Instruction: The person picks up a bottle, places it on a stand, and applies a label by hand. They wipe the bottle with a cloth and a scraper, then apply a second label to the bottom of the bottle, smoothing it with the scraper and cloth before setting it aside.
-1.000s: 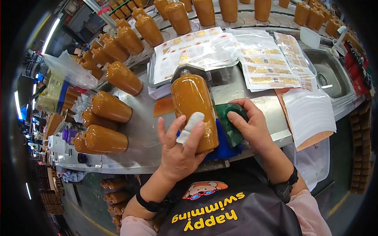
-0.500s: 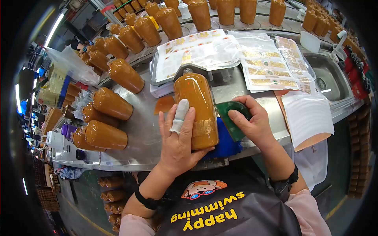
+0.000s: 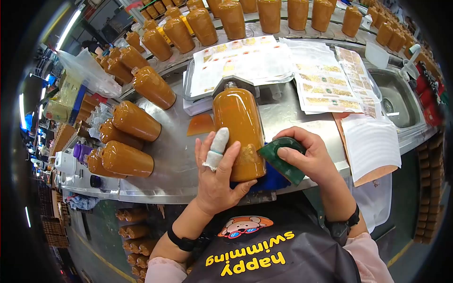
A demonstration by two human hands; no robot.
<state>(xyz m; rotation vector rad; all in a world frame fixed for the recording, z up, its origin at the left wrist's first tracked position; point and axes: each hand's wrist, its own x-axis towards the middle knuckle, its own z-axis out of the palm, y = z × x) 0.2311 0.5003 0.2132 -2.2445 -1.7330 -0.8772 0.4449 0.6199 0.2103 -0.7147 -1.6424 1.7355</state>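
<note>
An amber-brown glossy bottle (image 3: 238, 111) lies in front of me, its neck pointing away into a dark angled rest (image 3: 214, 89). My left hand (image 3: 217, 174) holds its lower left side, with fingers along the glass and thumb at the base; one finger wears a whitish cover (image 3: 218, 146). A gold decal patch (image 3: 248, 154) shows near the bottle's base. Pinched in my right hand (image 3: 309, 155) is a green scraper (image 3: 283, 162), its tip close to the decal on the bottle's right side. Blue material (image 3: 273, 180) lies beneath the scraper.
Printed decal sheets (image 3: 245, 61) are stacked behind the bottle, with more sheets (image 3: 321, 82) to the right. A small orange-brown sheet (image 3: 201, 124) lies left of it. Several brown bottles (image 3: 137, 120) stand at left and along the curved conveyor (image 3: 302, 35). A sink (image 3: 394, 96) is at far right.
My right hand and the scraper have moved slightly down, and the scraper has tilted. The decal patch on the bottle looks narrower. The view has shifted a little.
</note>
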